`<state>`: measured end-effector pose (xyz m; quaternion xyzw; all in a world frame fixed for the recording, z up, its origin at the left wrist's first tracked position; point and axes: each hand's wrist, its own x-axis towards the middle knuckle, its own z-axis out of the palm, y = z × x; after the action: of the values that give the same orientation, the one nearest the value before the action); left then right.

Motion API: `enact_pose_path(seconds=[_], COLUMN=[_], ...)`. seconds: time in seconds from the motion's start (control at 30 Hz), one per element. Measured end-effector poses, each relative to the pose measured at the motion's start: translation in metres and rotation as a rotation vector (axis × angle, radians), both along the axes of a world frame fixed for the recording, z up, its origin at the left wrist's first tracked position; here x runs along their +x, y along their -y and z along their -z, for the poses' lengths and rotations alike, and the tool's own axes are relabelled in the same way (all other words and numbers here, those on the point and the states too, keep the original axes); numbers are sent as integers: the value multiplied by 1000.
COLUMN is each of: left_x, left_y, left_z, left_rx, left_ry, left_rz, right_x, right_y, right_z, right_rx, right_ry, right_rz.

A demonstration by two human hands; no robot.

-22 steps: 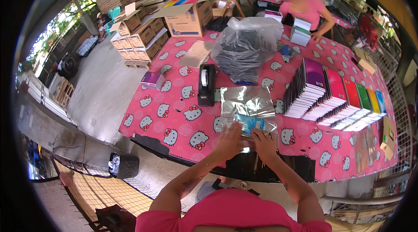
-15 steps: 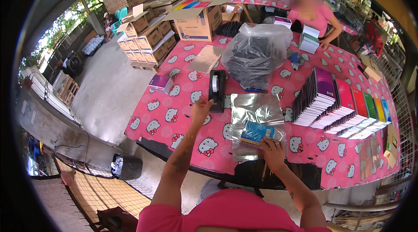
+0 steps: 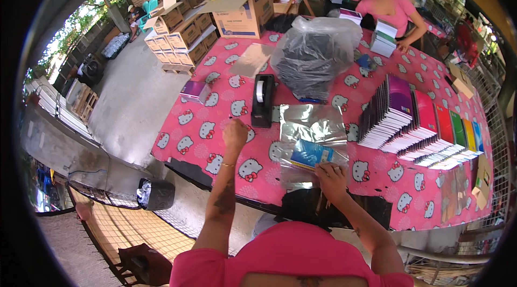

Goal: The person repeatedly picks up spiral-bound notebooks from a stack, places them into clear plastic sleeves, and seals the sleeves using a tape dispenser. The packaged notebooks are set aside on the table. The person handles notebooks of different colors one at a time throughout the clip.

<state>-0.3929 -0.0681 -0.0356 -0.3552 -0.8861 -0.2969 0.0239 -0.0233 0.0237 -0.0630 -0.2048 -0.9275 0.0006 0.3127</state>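
Note:
A blue spiral notebook (image 3: 311,154) lies on a clear plastic sheet (image 3: 309,117) in front of me. My right hand (image 3: 330,178) holds the notebook's near right corner down against the sheet. Left of the sheet stands a black tape dispenser (image 3: 262,105) with a pale roll in it. My left hand (image 3: 235,133) is closed, just off the dispenser's near left end, above the patterned cloth. Whatever is between its fingers is too small to make out.
Stacked spiral notebooks (image 3: 396,120) stand at right. A plastic bag (image 3: 309,60) with dark contents sits at the back, near a cardboard carton (image 3: 237,17). A small purple notebook stack (image 3: 195,92) is at left. Across the table, a person in pink (image 3: 385,9) handles books.
My left hand has come away from the tape dispenser's near end, to the left, and its fingers are now drawn together. My right hand stays at the notebook's corner. The view has shifted slightly.

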Motion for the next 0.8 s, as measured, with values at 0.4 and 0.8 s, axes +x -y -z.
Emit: enact_pose_path(seconds=[0.4,0.8], left_x=[202,204], left_y=[-21,4], left_z=[-34,-1], left_rx=[-441,168], left_ry=[86,-410], left_rz=[376,819], right_x=[0,-41], right_y=[-7,-123], right_z=[-13,-27], right_rx=[-94,-879], right_ry=[26,181], right_rz=[-41,-210])
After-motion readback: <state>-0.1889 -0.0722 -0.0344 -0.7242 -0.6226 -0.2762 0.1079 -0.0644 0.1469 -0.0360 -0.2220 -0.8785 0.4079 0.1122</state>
